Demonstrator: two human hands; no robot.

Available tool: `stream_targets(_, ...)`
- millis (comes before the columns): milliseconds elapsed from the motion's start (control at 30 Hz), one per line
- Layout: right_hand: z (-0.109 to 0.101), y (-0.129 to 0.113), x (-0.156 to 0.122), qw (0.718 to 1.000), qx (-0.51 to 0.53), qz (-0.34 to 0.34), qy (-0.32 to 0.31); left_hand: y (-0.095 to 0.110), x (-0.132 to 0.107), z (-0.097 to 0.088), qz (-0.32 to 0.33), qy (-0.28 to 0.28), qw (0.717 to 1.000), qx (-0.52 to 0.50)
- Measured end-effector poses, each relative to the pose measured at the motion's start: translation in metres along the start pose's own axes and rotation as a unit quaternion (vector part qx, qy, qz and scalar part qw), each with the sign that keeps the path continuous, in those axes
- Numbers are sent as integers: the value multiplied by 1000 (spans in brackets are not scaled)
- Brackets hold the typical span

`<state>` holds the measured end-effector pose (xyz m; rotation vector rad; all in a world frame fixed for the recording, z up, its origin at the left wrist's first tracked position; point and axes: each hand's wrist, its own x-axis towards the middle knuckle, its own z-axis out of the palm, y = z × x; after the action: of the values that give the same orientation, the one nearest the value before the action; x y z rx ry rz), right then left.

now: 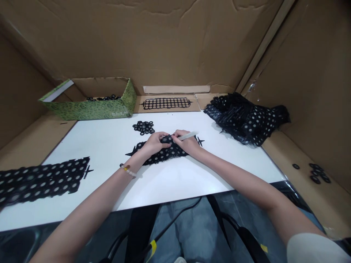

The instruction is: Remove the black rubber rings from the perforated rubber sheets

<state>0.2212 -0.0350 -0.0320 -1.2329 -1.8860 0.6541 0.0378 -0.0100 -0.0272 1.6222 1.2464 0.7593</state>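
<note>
A black perforated sheet (164, 154) full of round holes lies on the white table (109, 138) in front of me. My left hand (154, 143) rests on top of it, fingers curled and pressing it down. My right hand (186, 143) is closed round a slim white pen-like tool (188, 136), whose tip points left at the sheet near my left fingertips. A small heap of black rings (143, 127) lies just beyond the sheet.
A green box (90, 107) with black rings inside stands at the back left. Another perforated sheet (166, 103) lies on cardboard behind. A pile of black sheets (244, 117) sits at the right, more sheets (38, 179) at the left. Loose rings (318, 173) lie on the right cardboard ledge.
</note>
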Motion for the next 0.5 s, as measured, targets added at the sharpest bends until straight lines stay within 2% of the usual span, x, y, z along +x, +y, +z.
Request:
stream_targets(100,1,-3,2,999,-47,-12,9,0,1,-3,-7,-2,1000,0)
stream_targets(233,-3,-4,1,999,-46,-17,18,0,4,-10,19,-22,999,35)
stream_targets(333,-11,0,0,998,-43,25,35,1,4,-14,52,-17,992,114)
stream_targets(400,-16,2,0,997,-16,61,43,3,3,-15,65,-2,985,159)
stream_targets(500,-19,3,2,993,91,67,33,5,1,-11,77,1,983,169)
